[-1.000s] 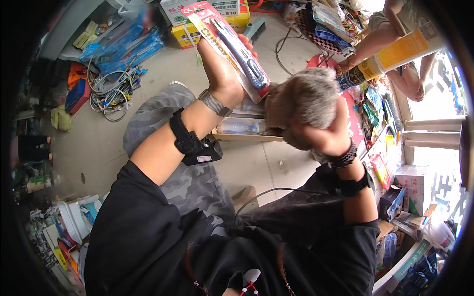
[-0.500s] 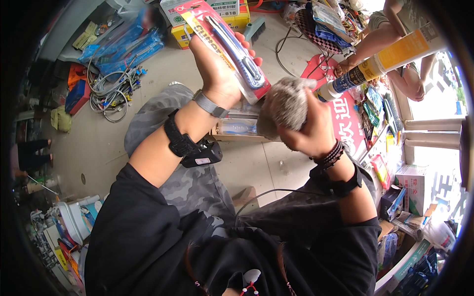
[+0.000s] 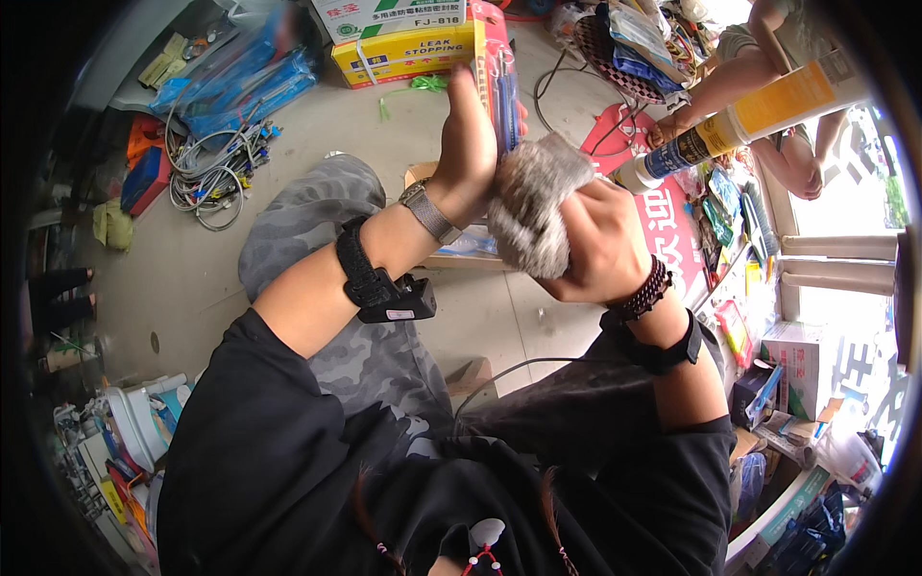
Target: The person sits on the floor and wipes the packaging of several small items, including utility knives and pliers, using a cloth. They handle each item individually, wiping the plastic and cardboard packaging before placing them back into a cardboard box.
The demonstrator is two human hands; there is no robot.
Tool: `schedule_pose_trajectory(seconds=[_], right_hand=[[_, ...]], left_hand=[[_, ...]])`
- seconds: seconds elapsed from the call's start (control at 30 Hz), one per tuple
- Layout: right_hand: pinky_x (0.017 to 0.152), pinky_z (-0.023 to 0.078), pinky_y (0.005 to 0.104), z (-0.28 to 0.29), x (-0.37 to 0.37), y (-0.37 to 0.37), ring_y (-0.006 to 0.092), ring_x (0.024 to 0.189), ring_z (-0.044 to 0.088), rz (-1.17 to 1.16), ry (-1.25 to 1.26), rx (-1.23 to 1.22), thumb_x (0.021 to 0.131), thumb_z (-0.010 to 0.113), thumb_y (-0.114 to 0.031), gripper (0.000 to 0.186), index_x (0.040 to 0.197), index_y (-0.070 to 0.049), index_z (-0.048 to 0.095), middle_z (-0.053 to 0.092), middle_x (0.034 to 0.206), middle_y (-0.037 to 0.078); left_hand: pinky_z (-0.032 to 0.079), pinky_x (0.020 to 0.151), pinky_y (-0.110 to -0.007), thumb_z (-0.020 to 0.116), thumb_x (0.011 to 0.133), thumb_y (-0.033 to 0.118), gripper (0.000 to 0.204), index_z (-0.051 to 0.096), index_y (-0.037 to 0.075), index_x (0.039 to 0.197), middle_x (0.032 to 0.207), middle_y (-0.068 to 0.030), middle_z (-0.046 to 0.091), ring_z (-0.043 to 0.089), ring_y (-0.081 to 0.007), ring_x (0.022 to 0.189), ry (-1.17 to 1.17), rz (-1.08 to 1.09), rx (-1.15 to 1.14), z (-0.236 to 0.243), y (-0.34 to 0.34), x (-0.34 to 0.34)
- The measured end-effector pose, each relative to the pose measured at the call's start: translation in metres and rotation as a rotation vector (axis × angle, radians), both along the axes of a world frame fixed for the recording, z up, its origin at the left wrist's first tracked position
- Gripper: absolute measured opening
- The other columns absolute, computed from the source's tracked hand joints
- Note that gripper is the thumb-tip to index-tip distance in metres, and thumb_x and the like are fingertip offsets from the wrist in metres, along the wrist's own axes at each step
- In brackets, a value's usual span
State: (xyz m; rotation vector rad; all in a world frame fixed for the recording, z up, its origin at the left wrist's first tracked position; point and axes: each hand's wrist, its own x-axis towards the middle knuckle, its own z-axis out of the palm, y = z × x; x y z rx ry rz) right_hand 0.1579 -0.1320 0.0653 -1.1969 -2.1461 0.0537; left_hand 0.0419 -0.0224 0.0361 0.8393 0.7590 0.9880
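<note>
My left hand (image 3: 468, 149) holds a carded utility knife (image 3: 503, 91), a blue cutter on a red and yellow card. The pack is turned nearly edge-on, so little of its face shows. A grey, fuzzy rag (image 3: 543, 202) is bunched in my right hand (image 3: 612, 240), with the fingers closed round it. The rag overlaps the lower end of the pack beside my left palm; whether they touch I cannot tell. Below my hands, a cardboard box (image 3: 447, 261) with blue-and-clear packs (image 3: 469, 242) is partly hidden.
Yellow and white cartons (image 3: 408, 56) stand ahead. Coiled grey hoses (image 3: 206, 178) and blue plastic packs (image 3: 254, 86) lie to the left. A large sealant tube (image 3: 740, 120) juts in from the right, near another person's legs (image 3: 735, 82). A red mat (image 3: 663, 216) and mixed goods line the right side.
The utility knife pack has swung from tilted and face-up to nearly upright and edge-on. My left hand moved right, and the rag shifted slightly left against the view of the pack's lower end.
</note>
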Motion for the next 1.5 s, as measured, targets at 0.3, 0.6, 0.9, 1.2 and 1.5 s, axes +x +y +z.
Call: schedule_pose_trajectory(seconds=[0.3,0.6,0.9,1.2,1.5], right_hand=[[0.058,0.049,0.0368,-0.015,0.006,-0.006,0.0258,0.068,0.055,0.145,-0.142,-0.060,0.053,0.063,-0.014,0.028,0.079,-0.008,0.052,0.054,0.067,0.004],[0.072,0.052,0.0413,-0.002,0.017,-0.006,0.0369,0.084,0.064,-0.139,0.328,0.000,0.068,0.075,-0.015,0.049,0.111,0.004,0.059,0.065,0.097,0.018],[0.061,0.052,0.0406,-0.009,-0.005,0.002,0.0303,0.083,0.061,0.042,0.061,0.008,0.061,0.069,-0.013,0.040,0.099,-0.002,0.060,0.063,0.093,0.011],[0.062,0.052,0.0376,-0.005,0.000,-0.001,0.0284,0.079,0.061,-0.045,0.113,0.061,0.059,0.072,-0.011,0.041,0.097,-0.003,0.060,0.064,0.087,0.008],[0.080,0.052,0.0397,0.000,0.018,-0.001,0.0379,0.092,0.063,-0.177,0.134,0.007,0.067,0.073,-0.009,0.048,0.112,0.002,0.061,0.065,0.107,0.020]], left_hand=[[0.052,0.055,-0.035,0.025,0.089,0.069,0.069,0.056,0.008,0.088,0.072,-0.0054,0.056,0.056,-0.0167,0.058,0.008,-0.022,-0.019,0.009,0.013,-0.014],[0.052,0.064,-0.033,0.018,0.091,0.072,0.079,0.057,0.003,0.097,0.079,-0.0064,0.058,0.057,-0.0159,0.069,0.026,-0.164,0.002,0.007,0.002,-0.014],[0.053,0.074,-0.029,0.017,0.084,0.083,0.095,0.061,0.002,0.106,0.091,-0.0092,0.065,0.063,-0.0167,0.079,0.045,-0.439,0.062,0.001,0.000,-0.017],[0.050,0.081,-0.028,0.010,0.090,0.076,0.093,0.061,0.000,0.111,0.097,-0.0079,0.066,0.062,-0.0150,0.088,0.131,-0.518,0.178,-0.015,0.002,-0.023],[0.041,0.075,-0.033,0.012,0.097,0.066,0.076,0.047,-0.001,0.091,0.079,-0.0076,0.049,0.043,-0.0158,0.078,0.438,-0.545,0.324,-0.016,0.000,-0.036]])
